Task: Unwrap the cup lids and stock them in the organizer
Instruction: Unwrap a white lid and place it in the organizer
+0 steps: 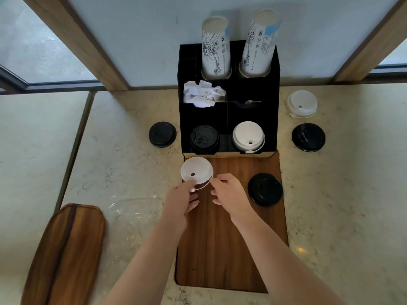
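White lids (pixel 196 170) held at far-left corner of wood inset (pixel 220 238), just before organizer (pixel 248 93).
L grip (pixel 180 201) pinches near rim; R grip (pixel 229 192) beside, hold unclear. Likely light, thin, crushable: take by rim.

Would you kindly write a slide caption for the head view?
Left hand holds a white lid before the black organizer; right hand hovers beside it.

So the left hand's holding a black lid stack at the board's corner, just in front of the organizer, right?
Not black. The head view shows the left hand holding a white lid stack at the corner of the board, just in front of the organizer.
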